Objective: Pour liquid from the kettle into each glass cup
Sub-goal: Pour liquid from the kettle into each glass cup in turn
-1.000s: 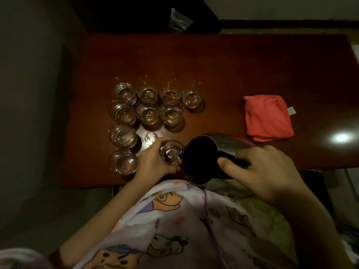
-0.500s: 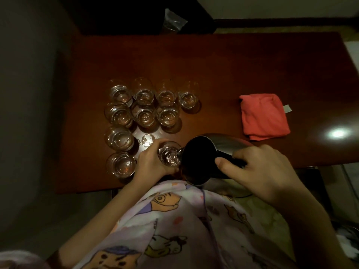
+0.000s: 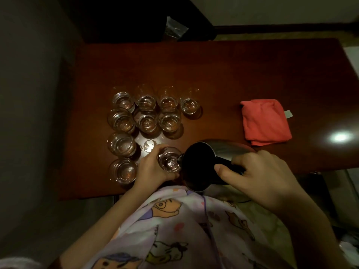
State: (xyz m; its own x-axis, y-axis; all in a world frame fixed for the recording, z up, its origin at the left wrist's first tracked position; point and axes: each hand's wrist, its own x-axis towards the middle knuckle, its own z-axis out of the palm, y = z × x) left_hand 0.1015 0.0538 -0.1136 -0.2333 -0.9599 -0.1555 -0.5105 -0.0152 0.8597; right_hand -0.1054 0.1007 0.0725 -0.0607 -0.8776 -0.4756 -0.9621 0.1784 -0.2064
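Note:
A steel kettle (image 3: 223,150) with a dark open mouth is tilted to the left, its spout touching the rim of a small glass cup (image 3: 169,160). My right hand (image 3: 258,177) grips the kettle's black handle. My left hand (image 3: 150,169) holds that cup near the front edge of the table, fingers curled round its left side. Several more glass cups (image 3: 145,119) stand in rows to the left and behind, each with clear liquid in the bottom.
The dark red wooden table (image 3: 233,74) has a folded pink cloth (image 3: 266,121) at the right and a bright lamp reflection beyond it. A wet ring (image 3: 148,145) marks the table behind my left hand. A clear bag (image 3: 174,29) lies behind the table.
Both hands, the kettle and the held cup keep their positions relative to the table. The view has shifted slightly.

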